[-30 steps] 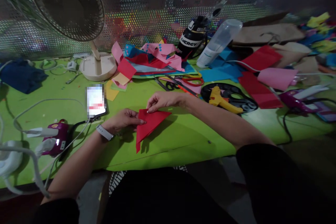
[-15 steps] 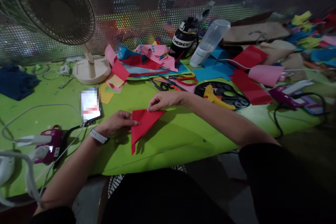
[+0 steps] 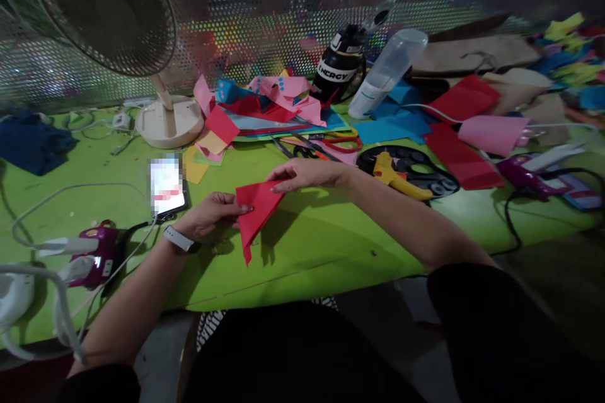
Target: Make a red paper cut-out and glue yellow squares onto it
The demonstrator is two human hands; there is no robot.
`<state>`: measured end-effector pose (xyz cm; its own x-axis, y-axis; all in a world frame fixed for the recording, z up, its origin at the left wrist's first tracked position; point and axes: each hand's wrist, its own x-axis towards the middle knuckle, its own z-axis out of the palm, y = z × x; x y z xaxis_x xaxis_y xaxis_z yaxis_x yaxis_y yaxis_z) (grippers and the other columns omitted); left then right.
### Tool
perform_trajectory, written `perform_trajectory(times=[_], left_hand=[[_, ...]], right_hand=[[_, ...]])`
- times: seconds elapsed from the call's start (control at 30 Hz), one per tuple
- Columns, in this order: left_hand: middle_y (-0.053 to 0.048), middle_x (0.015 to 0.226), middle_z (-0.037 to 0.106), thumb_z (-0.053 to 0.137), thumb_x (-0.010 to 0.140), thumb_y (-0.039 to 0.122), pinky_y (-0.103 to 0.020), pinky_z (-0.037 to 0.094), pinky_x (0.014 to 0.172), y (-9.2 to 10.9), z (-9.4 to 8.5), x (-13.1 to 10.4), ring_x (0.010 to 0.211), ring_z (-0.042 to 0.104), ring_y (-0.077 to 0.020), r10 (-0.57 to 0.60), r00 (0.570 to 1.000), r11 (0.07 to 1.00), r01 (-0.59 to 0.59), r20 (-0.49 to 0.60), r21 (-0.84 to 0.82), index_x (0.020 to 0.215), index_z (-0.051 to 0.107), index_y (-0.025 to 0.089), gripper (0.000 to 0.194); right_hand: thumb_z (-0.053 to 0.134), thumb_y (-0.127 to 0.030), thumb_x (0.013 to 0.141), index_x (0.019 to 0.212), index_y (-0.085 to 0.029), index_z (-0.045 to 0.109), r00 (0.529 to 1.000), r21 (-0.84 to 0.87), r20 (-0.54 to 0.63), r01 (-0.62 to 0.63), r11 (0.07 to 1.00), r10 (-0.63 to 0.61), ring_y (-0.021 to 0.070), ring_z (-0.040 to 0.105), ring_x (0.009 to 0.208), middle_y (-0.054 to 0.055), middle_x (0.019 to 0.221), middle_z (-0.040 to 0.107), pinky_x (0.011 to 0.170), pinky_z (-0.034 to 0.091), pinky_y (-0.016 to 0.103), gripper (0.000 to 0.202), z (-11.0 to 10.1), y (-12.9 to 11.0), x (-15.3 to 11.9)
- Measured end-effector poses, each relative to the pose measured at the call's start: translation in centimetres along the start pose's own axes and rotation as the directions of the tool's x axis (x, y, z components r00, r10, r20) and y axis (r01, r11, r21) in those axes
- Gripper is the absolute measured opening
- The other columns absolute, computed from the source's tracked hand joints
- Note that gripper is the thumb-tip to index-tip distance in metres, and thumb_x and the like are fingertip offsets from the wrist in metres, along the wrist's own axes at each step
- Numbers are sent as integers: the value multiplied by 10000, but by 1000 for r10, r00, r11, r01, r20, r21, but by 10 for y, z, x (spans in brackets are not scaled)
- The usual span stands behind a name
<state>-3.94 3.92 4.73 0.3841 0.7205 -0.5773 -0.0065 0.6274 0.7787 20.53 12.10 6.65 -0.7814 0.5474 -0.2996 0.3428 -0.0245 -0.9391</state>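
As we sweep in from far left of your fingers, you've got dark blue cloth (image 3: 35, 141), soft and rumpled, then a fan (image 3: 106, 12), round wire grille over a smooth, pale disc base. Closer to your left fingers sits a glossy purple power block (image 3: 97, 258) with white plugs, and just beyond them a flat rectangular phone (image 3: 177, 201), screen lit. Now your left hand (image 3: 210, 214), white strap (image 3: 178, 238) at the wrist: thumb on top, pinching the left side of the red paper (image 3: 258, 208). That sheet is stretched between both sets of fingers over the green tabletop (image 3: 321, 233), creased into a crisp triangle, narrow tip towards you. Your right hand (image 3: 305, 174) has its bent fingers gripping the upper right edge.

Beyond your fingers, a loose, wavy paper pile (image 3: 274, 101); further right, a black bottle (image 3: 338, 69) banded in white, then a translucent plastic bottle (image 3: 387, 72), leaning. Right of your right fingers, a yellow plastic glue gun (image 3: 394, 173) lies on a black tray (image 3: 435, 170), with a pink roll (image 3: 494, 133) farther out.

Counting now: two hands, one folded sheet between them, one fan, one phone, two bottles, one glue gun, one roll.
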Motion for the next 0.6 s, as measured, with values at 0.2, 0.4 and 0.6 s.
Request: perform_trajectory(times=[0.2,0.4,0.6], left_hand=[[-29,774,729,798,718,180,-166,553,571,-2,-1,6,621,653,-81,108,984,963,-140,-143,-231,787,737,139,100],[-36,799,735,799,723,218,-180,547,595,-6,3,6,631,647,-78,131,987,961,-150,-94,-234,809,741,135,133],[-36,812,737,830,681,265,-203,555,660,-8,6,4,664,658,-86,147,984,975,-162,-105,-154,828,739,141,213]], right_hand=[[716,-246,676,1204,-223,576,944,427,-296,265,864,-143,190,632,1024,61,1137,671,919,486,352,546,5,24,-3],[699,-196,643,1019,-189,645,966,490,-223,227,841,-130,164,652,918,41,1027,707,932,496,350,380,34,30,9],[700,-228,624,844,-189,675,933,503,-353,253,826,-71,159,667,804,12,854,732,902,520,368,225,45,35,20]])
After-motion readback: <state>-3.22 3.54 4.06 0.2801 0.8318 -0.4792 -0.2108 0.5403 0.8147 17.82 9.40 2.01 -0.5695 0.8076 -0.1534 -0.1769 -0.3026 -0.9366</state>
